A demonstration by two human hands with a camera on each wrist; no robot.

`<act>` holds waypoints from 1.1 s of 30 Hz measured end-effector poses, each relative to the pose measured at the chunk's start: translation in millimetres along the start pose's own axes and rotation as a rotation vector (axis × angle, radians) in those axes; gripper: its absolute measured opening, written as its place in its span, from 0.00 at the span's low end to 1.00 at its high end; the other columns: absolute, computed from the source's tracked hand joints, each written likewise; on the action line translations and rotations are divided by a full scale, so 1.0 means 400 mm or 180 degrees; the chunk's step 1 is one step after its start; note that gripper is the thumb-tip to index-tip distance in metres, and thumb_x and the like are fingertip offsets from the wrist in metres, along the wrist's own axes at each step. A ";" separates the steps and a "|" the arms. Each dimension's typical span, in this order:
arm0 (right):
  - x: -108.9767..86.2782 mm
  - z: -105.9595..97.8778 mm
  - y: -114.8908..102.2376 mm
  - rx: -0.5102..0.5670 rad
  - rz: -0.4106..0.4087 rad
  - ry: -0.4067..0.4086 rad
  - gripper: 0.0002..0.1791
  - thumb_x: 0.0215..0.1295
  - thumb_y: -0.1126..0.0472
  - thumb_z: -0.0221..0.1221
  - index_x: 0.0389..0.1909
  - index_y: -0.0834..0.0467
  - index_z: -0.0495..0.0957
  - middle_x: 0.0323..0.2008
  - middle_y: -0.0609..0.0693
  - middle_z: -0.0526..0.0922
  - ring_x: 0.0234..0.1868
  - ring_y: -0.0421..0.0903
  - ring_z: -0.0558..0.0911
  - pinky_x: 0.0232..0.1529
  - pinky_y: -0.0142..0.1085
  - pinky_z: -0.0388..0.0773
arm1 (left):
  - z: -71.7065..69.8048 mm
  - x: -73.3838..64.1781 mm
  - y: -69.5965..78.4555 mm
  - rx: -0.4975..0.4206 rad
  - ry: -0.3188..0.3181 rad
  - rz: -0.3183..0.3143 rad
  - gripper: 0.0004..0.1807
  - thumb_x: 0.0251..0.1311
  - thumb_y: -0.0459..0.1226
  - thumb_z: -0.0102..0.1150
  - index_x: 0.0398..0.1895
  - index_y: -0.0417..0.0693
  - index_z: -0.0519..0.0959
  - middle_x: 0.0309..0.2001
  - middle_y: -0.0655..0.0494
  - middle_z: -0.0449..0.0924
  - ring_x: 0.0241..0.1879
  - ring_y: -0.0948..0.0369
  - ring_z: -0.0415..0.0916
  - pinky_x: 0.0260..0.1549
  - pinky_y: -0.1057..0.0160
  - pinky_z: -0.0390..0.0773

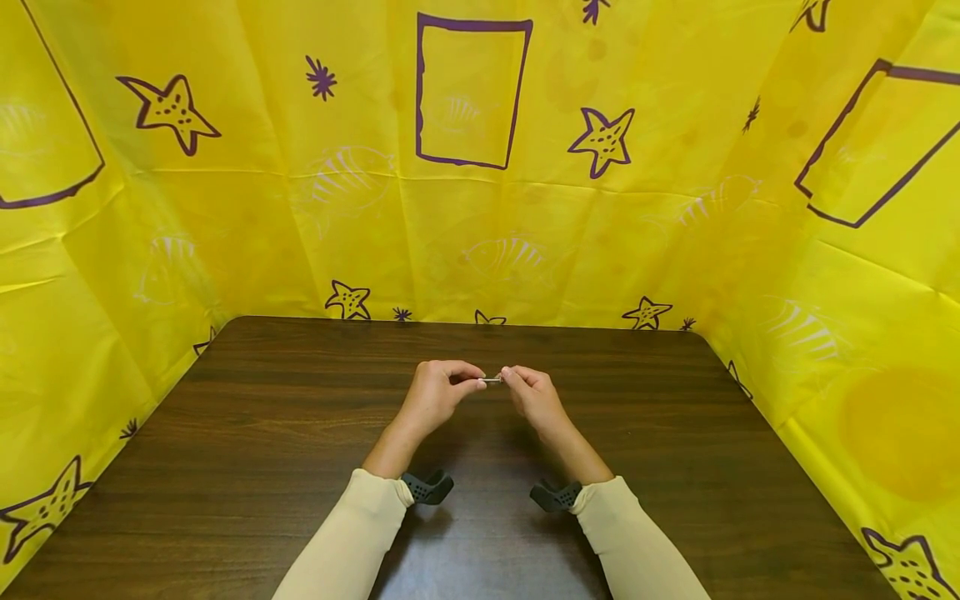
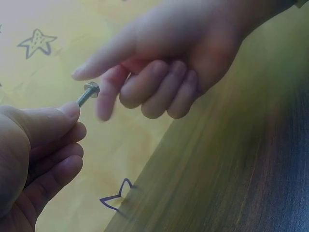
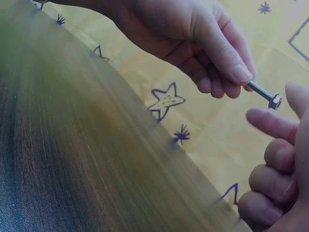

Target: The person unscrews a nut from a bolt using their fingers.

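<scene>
A small metal bolt (image 1: 491, 381) lies roughly level between the two hands, above the table. My left hand (image 1: 435, 393) pinches its shank between thumb and index finger, hiding the far end. Threads show on the bolt (image 2: 85, 98) in the left wrist view. At its free end sits a hexagonal piece with a flange (image 3: 274, 101); whether this is a head or a nut I cannot tell. Around that end, my right hand (image 1: 537, 400) holds thumb and index finger apart, seemingly without touching it. Its other fingers (image 2: 152, 89) are curled toward the palm.
Beneath the hands is a dark wood-grain table (image 1: 300, 467). A yellow cloth (image 1: 480, 208) with starfish and fish drawings surrounds its back and sides. Dark straps with perforated mounts (image 1: 429, 487) are on both wrists, at the ends of pale sleeves (image 1: 341, 533).
</scene>
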State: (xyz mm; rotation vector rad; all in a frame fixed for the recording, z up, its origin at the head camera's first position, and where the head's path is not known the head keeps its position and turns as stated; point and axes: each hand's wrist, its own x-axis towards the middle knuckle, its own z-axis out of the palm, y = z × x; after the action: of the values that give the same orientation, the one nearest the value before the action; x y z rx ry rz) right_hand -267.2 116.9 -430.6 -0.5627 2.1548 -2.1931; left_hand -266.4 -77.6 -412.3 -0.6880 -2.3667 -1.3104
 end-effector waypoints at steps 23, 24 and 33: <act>0.003 -0.004 0.022 0.0190 -0.0313 0.0001 0.12 0.63 0.70 0.61 0.42 0.76 0.76 0.13 0.43 0.61 0.12 0.37 0.57 0.14 0.30 0.52 | -0.010 -0.001 0.006 -0.0003 0.0007 -0.0055 0.04 0.53 0.34 0.71 0.32 0.44 0.88 0.30 0.59 0.86 0.33 0.61 0.81 0.33 0.60 0.79; 0.003 -0.005 0.023 0.0188 -0.0344 0.0000 0.12 0.62 0.71 0.61 0.43 0.76 0.76 0.13 0.43 0.61 0.11 0.37 0.57 0.14 0.30 0.52 | -0.010 -0.001 0.006 -0.0004 0.0011 -0.0058 0.04 0.53 0.33 0.71 0.32 0.44 0.88 0.30 0.59 0.86 0.33 0.62 0.81 0.33 0.60 0.79; 0.006 -0.004 0.026 0.0166 -0.0521 0.0002 0.13 0.60 0.75 0.60 0.45 0.77 0.75 0.12 0.43 0.60 0.11 0.37 0.57 0.13 0.30 0.53 | -0.009 -0.002 0.002 0.0015 0.0010 -0.0029 0.05 0.54 0.35 0.71 0.33 0.44 0.88 0.31 0.60 0.86 0.32 0.62 0.81 0.33 0.61 0.79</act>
State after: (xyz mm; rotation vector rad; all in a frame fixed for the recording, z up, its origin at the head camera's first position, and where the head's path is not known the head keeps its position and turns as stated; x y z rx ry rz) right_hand -272.2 117.3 -440.0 -0.7610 2.1149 -2.3215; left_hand -265.1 -80.6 -410.2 -0.6740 -2.3723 -1.3084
